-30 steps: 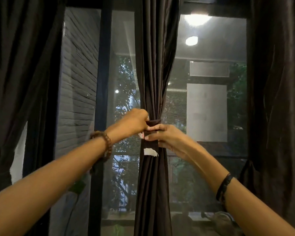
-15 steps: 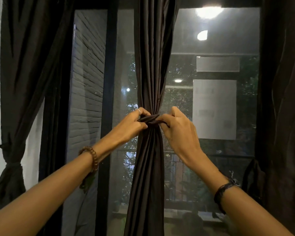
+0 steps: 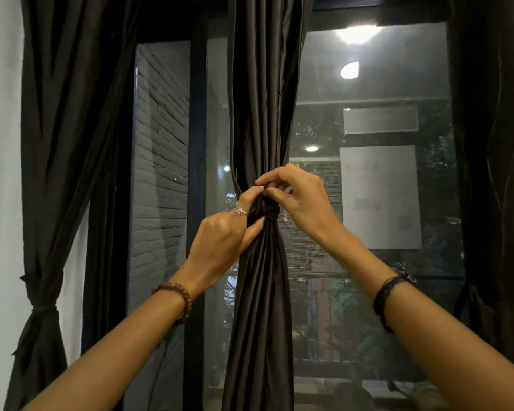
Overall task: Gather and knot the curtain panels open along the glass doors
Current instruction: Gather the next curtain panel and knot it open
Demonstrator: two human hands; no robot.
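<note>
hands [image 3: 220, 241] gripping curtain [image 3: 261, 114], knot [image 3: 269, 212] half-hidden

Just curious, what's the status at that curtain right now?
Both hands on the knot: left hand grips it, right hand pinches the top. Middle curtain gathered, tie wrapped. Nothing in the way.

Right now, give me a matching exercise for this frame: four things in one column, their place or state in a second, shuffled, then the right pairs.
Things:
1. middle curtain
2. left curtain
3. bead bracelet
4. ring

Places or states:
A. on the left wrist
B. already tied, beside the white wall
C. on a finger of the left hand
D. gathered, both hands at its knot

Pairs: 1-D, 2-B, 3-A, 4-C. The right hand pinches at the top of the knot.
</note>
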